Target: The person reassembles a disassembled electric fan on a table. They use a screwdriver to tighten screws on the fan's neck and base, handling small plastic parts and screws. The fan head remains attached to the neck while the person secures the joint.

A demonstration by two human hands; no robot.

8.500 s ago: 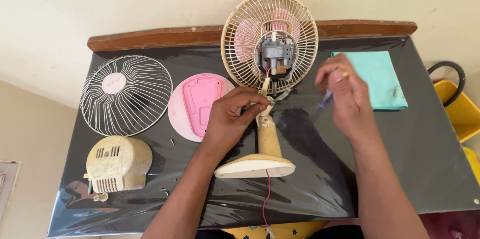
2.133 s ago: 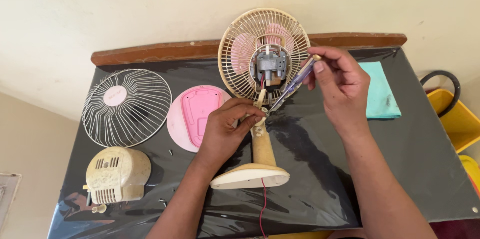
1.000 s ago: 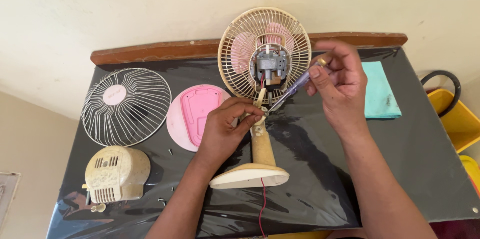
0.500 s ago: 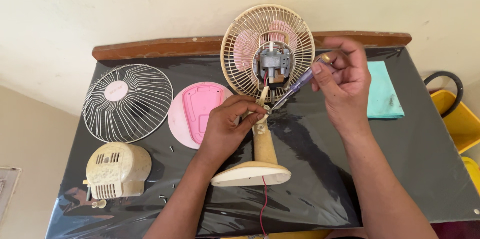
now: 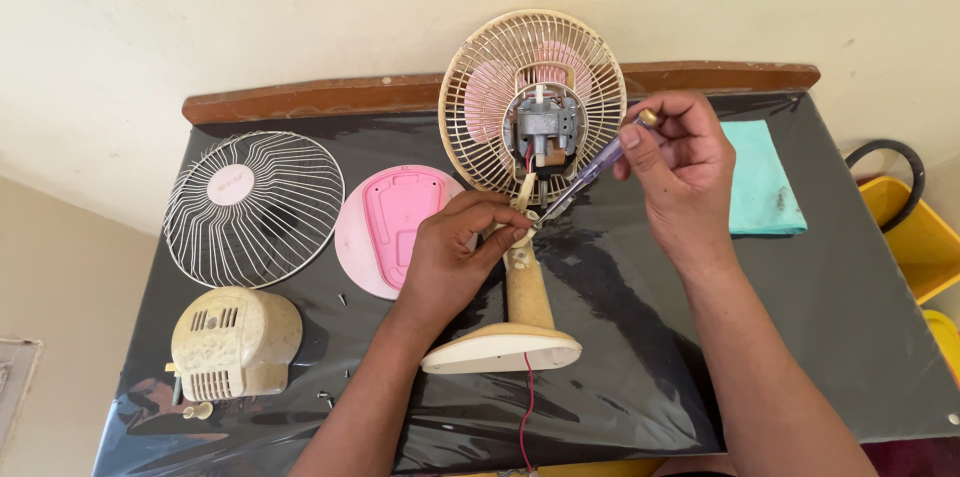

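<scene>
Head view: left hand (image 5: 455, 257) grips the neck of the cream plastic table fan (image 5: 530, 197); right hand (image 5: 680, 162) pinches a clear-handled screwdriver (image 5: 590, 169), tip beside that grip. Beneath both lies a glossy black table (image 5: 850, 317), against a cream wall (image 5: 300, 17).

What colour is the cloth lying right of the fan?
The cloth is turquoise, a plain blue-green with a few dark smudges; the head view shows it.

Both forearms are showing bare, no sleeves reaching the wrists. The left hand (image 5: 455, 257) and right hand (image 5: 680, 172) are wearing no gloves, rings or watch.
</scene>
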